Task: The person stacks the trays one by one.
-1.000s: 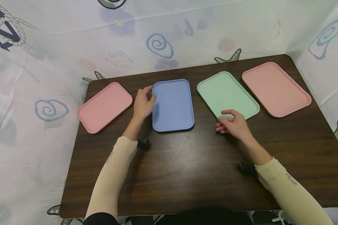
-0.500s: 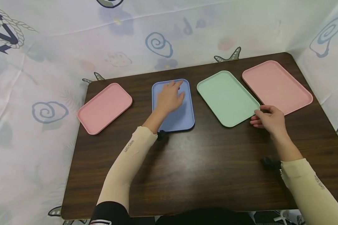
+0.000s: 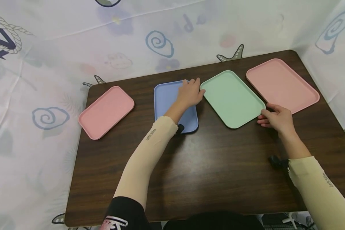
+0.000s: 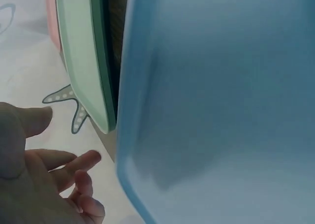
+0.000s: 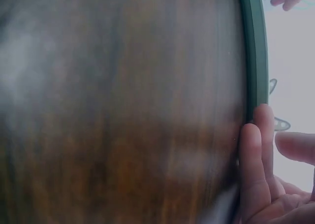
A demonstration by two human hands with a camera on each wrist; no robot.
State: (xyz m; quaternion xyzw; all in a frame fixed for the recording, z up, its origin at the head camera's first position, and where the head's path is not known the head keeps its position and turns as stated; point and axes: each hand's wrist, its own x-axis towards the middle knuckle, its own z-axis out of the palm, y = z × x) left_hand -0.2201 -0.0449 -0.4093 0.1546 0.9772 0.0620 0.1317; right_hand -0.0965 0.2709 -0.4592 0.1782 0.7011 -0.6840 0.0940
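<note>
- The mint-green rectangular plastic tray [image 3: 232, 98] lies flat on the dark wooden tabletop [image 3: 207, 172], between the blue tray [image 3: 168, 99] and the larger pink tray [image 3: 281, 85].
- The right hand [image 3: 276, 119] has its fingers [image 5: 261, 150] curled against the tray's near corner; only the right wrist view shows that contact.
- The left hand [image 3: 189, 93] hovers at the far corner, fingers apart and relaxed.
- Four trays: two pink, one blue, one green.
- The sleeve [image 3: 149, 140] reads "Let's Slim".

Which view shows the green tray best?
The head view: the whole green tray lies between both hands. The left wrist view shows only one rim and a corner; the right wrist view shows only a blurred edge by the fingers.
</note>
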